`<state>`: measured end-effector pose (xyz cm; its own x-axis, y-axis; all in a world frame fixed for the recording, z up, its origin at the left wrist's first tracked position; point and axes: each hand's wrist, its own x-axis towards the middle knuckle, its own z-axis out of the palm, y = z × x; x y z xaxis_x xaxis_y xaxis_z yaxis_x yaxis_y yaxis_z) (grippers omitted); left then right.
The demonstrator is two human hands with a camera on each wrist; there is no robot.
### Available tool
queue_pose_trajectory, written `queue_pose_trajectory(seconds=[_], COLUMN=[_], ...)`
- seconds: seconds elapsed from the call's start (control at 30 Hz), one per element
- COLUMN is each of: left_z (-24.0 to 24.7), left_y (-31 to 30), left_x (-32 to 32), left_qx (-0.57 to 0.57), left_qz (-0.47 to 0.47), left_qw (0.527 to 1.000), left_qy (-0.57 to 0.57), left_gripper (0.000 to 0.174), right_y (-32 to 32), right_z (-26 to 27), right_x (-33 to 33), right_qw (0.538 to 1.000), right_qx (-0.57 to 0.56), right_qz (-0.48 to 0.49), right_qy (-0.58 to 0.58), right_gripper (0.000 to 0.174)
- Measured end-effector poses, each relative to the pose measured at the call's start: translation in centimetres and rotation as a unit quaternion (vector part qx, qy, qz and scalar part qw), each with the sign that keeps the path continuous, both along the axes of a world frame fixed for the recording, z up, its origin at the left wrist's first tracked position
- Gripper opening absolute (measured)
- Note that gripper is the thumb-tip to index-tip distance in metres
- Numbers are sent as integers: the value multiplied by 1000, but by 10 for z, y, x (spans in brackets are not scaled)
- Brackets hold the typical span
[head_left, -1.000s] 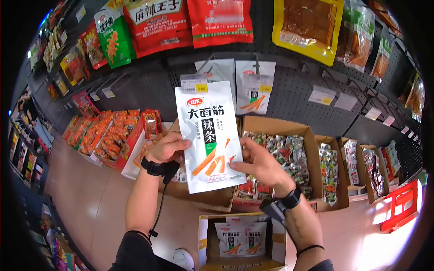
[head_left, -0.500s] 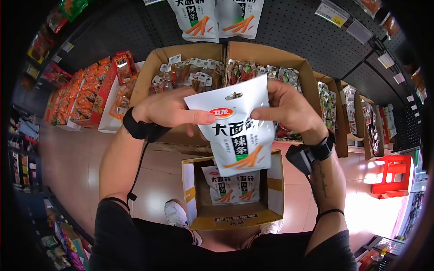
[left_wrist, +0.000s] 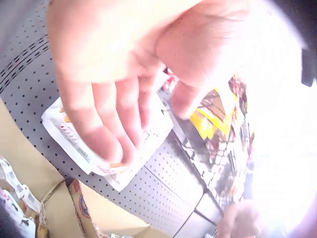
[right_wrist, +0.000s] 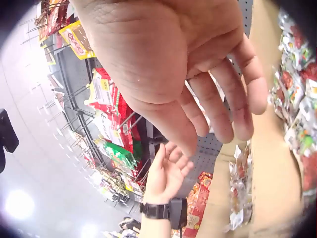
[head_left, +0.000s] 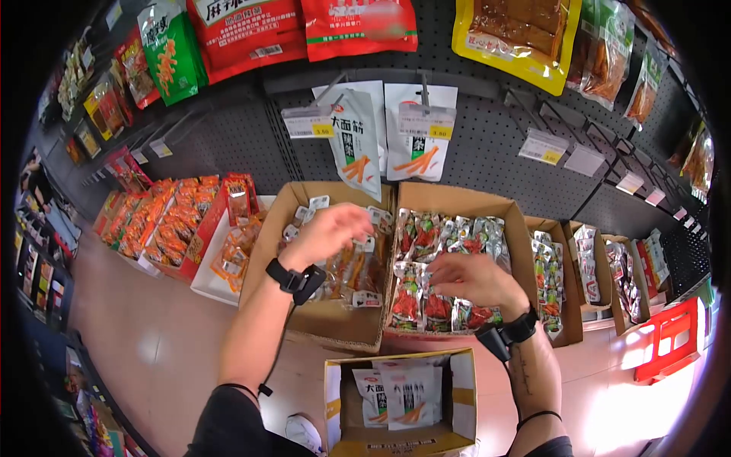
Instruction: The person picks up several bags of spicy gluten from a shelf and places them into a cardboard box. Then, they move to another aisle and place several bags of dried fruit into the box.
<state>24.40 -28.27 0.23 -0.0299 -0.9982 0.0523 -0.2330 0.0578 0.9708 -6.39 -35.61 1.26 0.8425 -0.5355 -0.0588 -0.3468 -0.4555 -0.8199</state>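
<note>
Neither hand holds anything. My left hand (head_left: 335, 228) hovers over the left carton of snack packets (head_left: 354, 266), fingers loosely bent. In the left wrist view its fingers overlap a white snack bag (left_wrist: 72, 136) on the wall. My right hand (head_left: 476, 280) hangs relaxed above a carton of red and silver packets (head_left: 438, 305). On the hooks hang white snack bags with orange strips printed on them; the left one (head_left: 356, 148) tilts forward, the right one (head_left: 417, 156) hangs straight. Below, an open cardboard box (head_left: 400, 445) contains several matching bags (head_left: 410, 392).
Red stool (head_left: 670, 343) stands at the right on the floor. Orange packets fill boxes (head_left: 179, 228) at the left. Large red bags (head_left: 362, 30) and a yellow bag (head_left: 518, 38) hang overhead. Price tags (head_left: 308, 126) stick out from the hooks.
Both hands held a white bag near the hooks, then lowered it over the box. Now it is out of the hands, another bag shows in the box, and the hands are raised over the cartons.
</note>
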Motion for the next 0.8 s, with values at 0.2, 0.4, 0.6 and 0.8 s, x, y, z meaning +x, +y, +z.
queue_pose_trajectory(seconds=[0.2, 0.4, 0.6, 0.8], left_z=[-30, -40, -33, -18], left_y=[-48, -113, -111, -63], left_x=[33, 40, 42, 32], left_qx=[-97, -176, -174, -152], left_qz=[293, 336, 266, 236], left_qw=[931, 903, 929, 941], left_qy=[198, 203, 192, 188], left_gripper=[39, 68, 31, 24], right_y=[10, -10, -16, -14], right_z=[-39, -43, -55, -54], right_x=[58, 95, 103, 111], right_qw=[950, 883, 886, 893], right_qx=[192, 316, 296, 262], right_qz=[-89, -148, -151, -169], right_qy=[-232, -313, -322, -324], right_gripper=[27, 42, 56, 72])
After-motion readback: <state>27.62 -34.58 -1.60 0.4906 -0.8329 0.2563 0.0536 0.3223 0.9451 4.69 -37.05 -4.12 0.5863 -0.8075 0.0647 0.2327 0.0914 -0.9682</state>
